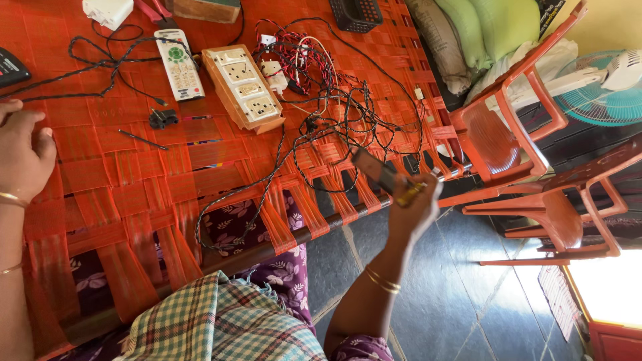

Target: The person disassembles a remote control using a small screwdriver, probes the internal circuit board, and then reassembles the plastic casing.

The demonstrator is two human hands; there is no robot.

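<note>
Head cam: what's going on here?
A person sits at an orange woven cot used as a workbench. The right hand is raised over the cot's edge, gripping a small tool, blurred, possibly a screwdriver. The left hand rests on the weave, holding nothing. On the cot lie a socket board, a white remote and a tangle of wires. Orange plastic chairs stand beside it.
</note>
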